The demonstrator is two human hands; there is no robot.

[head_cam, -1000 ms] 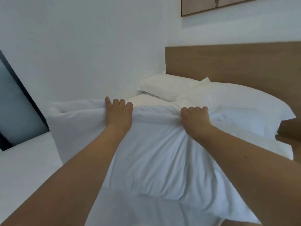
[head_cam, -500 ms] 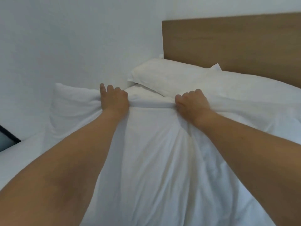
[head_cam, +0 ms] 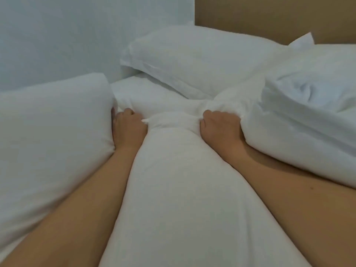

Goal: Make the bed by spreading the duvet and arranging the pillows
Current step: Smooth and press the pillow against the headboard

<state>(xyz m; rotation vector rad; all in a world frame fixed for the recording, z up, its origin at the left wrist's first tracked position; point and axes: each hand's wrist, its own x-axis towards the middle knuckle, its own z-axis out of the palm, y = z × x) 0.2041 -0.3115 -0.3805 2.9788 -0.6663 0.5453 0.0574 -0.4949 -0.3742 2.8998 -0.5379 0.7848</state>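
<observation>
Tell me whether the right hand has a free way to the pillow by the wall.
Probably yes: the right hand would first need to release its grip on the duvet; nothing lies between it and the pillow.

A wooden headboard [head_cam: 269,16] adjoins a white wall [head_cam: 67,35].

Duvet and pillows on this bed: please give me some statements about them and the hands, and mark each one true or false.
1. Both hands grip the duvet. True: the left hand and right hand bunch its edge.
2. The headboard is white. False: it is brown wood.
3. A pillow lies near the headboard. True.
4. The left hand's fingers are straight. False: they are curled into the fabric.
5. The duvet lies flat. False: it bulges between the arms.
</observation>
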